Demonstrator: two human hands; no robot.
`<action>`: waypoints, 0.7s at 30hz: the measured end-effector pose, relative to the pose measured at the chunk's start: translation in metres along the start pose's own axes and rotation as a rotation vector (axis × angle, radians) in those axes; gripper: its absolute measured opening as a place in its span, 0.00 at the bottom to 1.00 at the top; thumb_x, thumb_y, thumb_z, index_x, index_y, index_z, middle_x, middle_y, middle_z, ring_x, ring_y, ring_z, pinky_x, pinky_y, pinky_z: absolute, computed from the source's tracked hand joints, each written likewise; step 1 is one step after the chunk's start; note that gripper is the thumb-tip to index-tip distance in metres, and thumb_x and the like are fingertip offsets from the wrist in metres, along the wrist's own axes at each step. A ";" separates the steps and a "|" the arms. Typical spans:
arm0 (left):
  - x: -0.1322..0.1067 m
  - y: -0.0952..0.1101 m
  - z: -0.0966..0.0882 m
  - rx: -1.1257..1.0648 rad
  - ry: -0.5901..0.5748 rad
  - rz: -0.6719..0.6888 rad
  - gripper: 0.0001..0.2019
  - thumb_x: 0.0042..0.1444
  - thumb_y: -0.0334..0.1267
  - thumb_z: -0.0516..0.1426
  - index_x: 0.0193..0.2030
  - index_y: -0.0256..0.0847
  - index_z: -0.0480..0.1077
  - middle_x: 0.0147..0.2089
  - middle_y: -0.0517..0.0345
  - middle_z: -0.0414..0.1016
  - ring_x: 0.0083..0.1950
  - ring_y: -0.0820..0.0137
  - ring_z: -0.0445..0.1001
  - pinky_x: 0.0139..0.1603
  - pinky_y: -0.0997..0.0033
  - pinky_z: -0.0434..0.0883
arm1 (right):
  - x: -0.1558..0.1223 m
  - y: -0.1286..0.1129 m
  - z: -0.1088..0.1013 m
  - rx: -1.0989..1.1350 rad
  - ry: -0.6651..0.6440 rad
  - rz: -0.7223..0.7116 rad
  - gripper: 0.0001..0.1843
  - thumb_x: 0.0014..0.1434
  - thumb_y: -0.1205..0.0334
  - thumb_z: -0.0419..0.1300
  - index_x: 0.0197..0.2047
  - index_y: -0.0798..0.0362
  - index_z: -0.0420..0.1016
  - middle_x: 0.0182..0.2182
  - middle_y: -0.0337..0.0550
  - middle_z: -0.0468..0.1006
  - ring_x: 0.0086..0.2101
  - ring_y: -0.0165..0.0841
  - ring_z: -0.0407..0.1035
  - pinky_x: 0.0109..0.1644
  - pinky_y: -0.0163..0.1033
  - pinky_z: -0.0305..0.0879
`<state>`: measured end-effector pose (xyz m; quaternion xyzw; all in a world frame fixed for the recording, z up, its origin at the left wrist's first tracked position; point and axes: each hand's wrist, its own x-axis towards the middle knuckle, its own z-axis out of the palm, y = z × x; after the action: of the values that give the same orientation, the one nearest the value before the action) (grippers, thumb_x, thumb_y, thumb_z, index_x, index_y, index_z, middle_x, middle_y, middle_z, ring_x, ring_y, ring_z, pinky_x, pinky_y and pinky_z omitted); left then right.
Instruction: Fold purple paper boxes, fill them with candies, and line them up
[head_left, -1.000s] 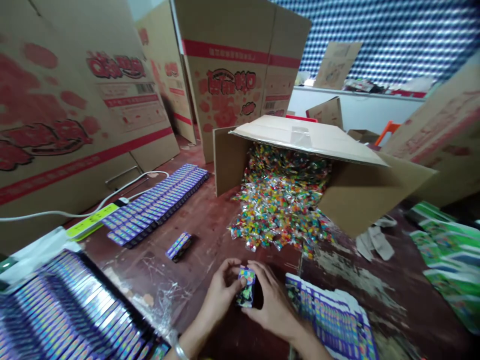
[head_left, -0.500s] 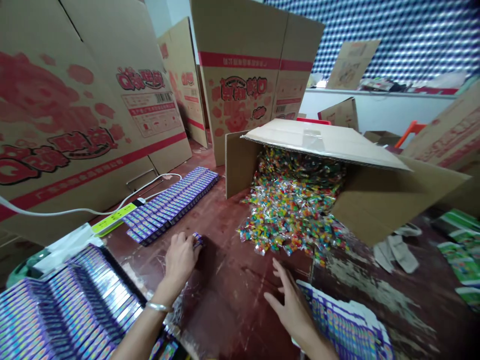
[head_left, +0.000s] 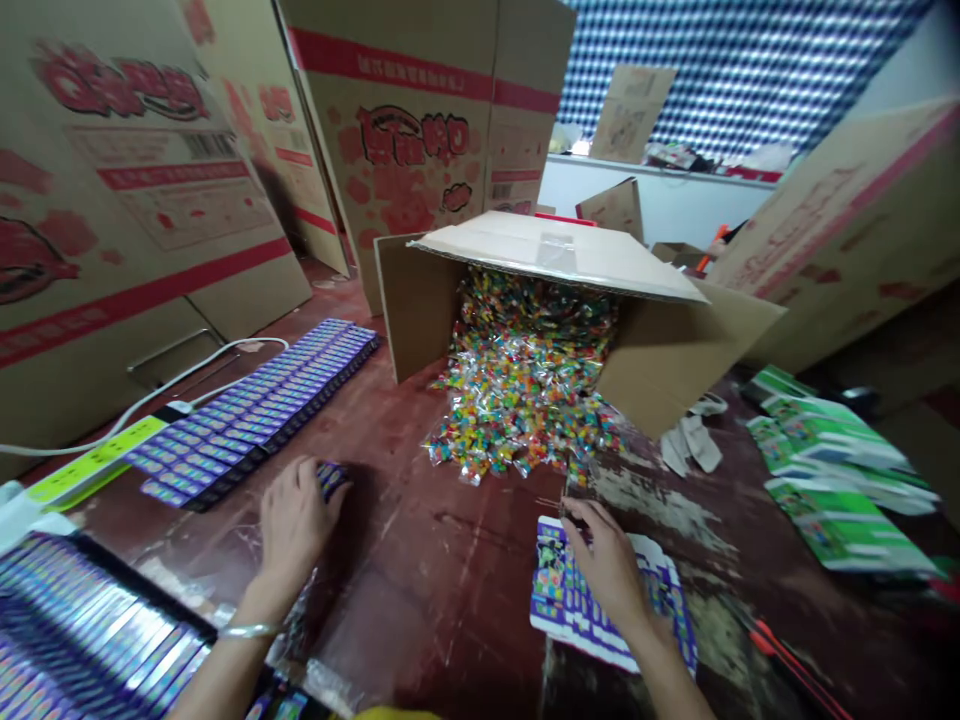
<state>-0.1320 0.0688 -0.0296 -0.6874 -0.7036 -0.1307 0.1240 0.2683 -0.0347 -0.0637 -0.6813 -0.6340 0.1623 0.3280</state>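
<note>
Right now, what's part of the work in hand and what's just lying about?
In hand: left hand on a small purple box; right hand on the flat purple cartons; candy pile; purple box row.
Lying about: power strip; green packs; printed cartons.

Worn red-brown table (head_left: 450, 590): tipped carton (head_left: 570, 260), spilled candy (head_left: 517, 420), purple box rows (head_left: 255, 410), green packets (head_left: 832, 470)

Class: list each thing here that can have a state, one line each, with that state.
Cardboard box: on its side, open.
Sweets: spilling from it onto the table.
Left hand: flat, fingertips on small purple box.
Right hand: resting on flat cartons.
Purple boxes: lined up in rows.
</note>
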 end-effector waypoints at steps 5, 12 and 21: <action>-0.041 0.073 -0.003 -0.421 -0.016 0.276 0.28 0.55 0.51 0.56 0.57 0.36 0.58 0.59 0.39 0.64 0.59 0.50 0.63 0.59 0.49 0.62 | 0.013 0.000 -0.005 -0.209 -0.111 -0.088 0.11 0.58 0.60 0.59 0.44 0.48 0.77 0.42 0.47 0.75 0.44 0.43 0.67 0.51 0.47 0.64; -0.114 0.194 0.019 -0.724 -0.367 0.586 0.41 0.44 0.54 0.65 0.62 0.39 0.57 0.64 0.39 0.61 0.65 0.47 0.57 0.66 0.40 0.53 | 0.011 -0.009 0.003 -0.278 -0.144 -0.133 0.08 0.55 0.63 0.63 0.40 0.48 0.77 0.42 0.44 0.74 0.45 0.42 0.66 0.51 0.47 0.64; -0.118 0.197 0.021 -0.769 -0.437 0.508 0.37 0.47 0.44 0.65 0.63 0.39 0.56 0.61 0.40 0.65 0.63 0.48 0.61 0.64 0.41 0.55 | 0.004 -0.015 -0.004 0.037 -0.021 -0.018 0.09 0.61 0.56 0.56 0.33 0.51 0.73 0.31 0.43 0.75 0.34 0.37 0.69 0.41 0.41 0.64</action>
<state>0.0684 -0.0301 -0.0884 -0.8438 -0.4249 -0.1992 -0.2603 0.2605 -0.0319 -0.0500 -0.6677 -0.6402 0.1782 0.3355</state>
